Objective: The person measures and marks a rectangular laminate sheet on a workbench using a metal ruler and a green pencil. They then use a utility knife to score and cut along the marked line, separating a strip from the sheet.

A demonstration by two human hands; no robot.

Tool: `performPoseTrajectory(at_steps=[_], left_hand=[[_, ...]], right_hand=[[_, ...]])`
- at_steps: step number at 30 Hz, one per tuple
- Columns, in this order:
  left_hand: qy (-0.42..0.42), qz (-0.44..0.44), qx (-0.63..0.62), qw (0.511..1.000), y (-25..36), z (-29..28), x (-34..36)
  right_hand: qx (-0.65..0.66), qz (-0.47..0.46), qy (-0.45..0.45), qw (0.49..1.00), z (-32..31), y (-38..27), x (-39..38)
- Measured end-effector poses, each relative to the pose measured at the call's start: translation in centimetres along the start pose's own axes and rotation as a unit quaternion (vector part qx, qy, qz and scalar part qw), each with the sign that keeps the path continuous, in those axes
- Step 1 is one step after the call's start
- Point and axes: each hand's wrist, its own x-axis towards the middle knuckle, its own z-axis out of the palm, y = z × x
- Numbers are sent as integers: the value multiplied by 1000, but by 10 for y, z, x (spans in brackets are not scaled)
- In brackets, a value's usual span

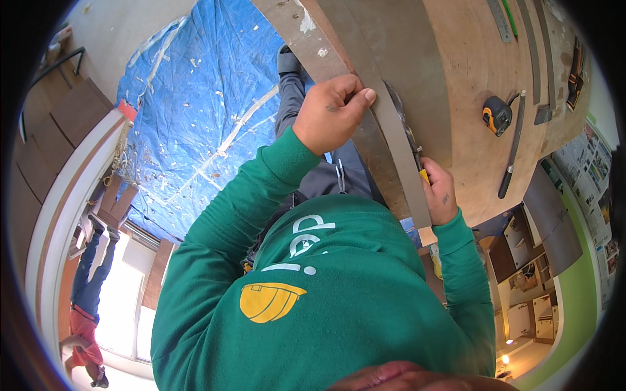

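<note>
My left hand (334, 112) is closed at the edge of a long grey-brown strip (395, 133), its thumb along the top and its fingers curled. The strip runs from the far side of the work table toward my body. Lower on the strip's right side, my right hand (441, 192) wraps round a yellow-handled tool (424, 176). A slim dark part extends from the handle along the strip; its exact kind cannot be made out. Beneath lies a wide brown sheet (417, 72) on the wooden table (473, 72).
On the table's right are a tape measure (497, 116), a dark long-handled tool (512, 146), narrow strips (529, 52) and a metal ruler (498, 19). Blue tarp (195, 98) with scraps covers the floor at left. Another person (86, 326) stands at far left. Cabinets (535, 300) are lower right.
</note>
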Motion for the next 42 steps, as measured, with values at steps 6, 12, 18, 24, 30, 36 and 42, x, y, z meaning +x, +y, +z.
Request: performPoseTrajectory(at_steps=[6,12,18,24,30,36,42], left_hand=[[-16,0,-12,1000,0,-1,1],[-26,-20,-22,999,2,-3,1],[-5,-7,-29,1000,5,0,0],[120,233,293,919,15,-16,-10],[132,392,393,821,-12,-18,2],[122,392,364,836,-17,-16,5],[157,432,380,803,-26,-13,11]], right_hand=[[-17,-45,17,999,3,-7,7],[-9,-34,13,999,3,-10,9],[-2,5,21,1000,0,-9,8],[4,-1,21,1000,-2,-10,2],[56,46,-8,997,1,-23,3],[43,38,-9,998,0,-27,4],[60,31,-33,997,-7,-30,8]])
